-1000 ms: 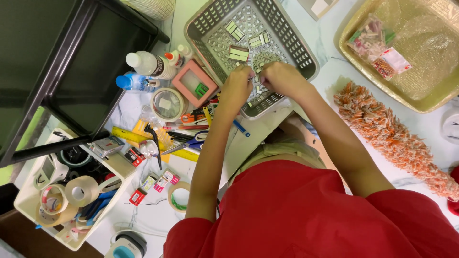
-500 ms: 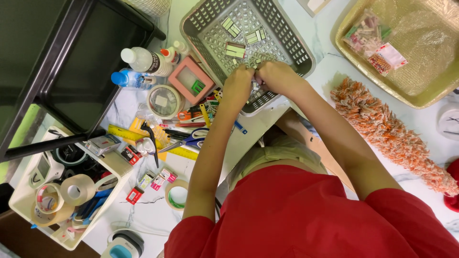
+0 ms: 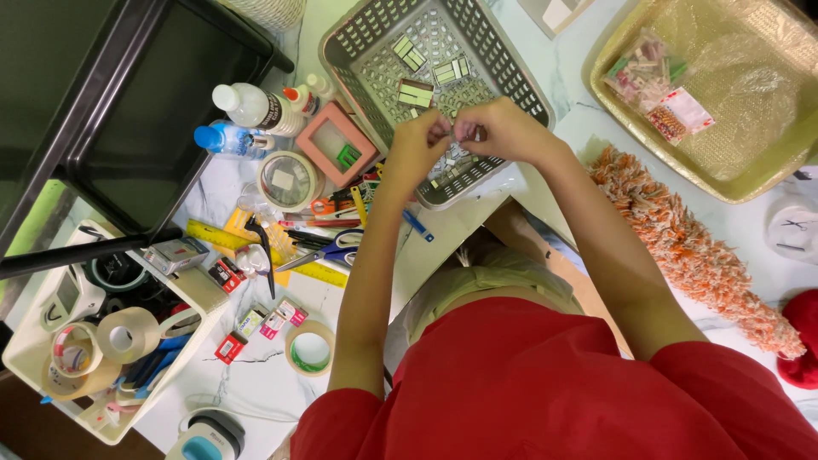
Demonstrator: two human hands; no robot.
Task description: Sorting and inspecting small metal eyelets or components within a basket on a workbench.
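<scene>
A home craft table; tape rolls (image 3: 126,334), scissors (image 3: 328,253), ruler (image 3: 264,253), glue bottles (image 3: 256,106), grey basket (image 3: 358,43) of small pieces

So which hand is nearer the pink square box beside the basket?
Left. The left hand hovers just beside the pink box, over the grey basket; the right hand is farther off, beyond the left hand.

Single head-mounted view, taken from above the person and aimed steeply downward at close range. The red shirt (image 3: 554,392) filled the lower frame, both forearms ran upward to the grey perforated basket (image 3: 358,43), and the cluttered white tabletop (image 3: 256,375) surrounded them.
</scene>
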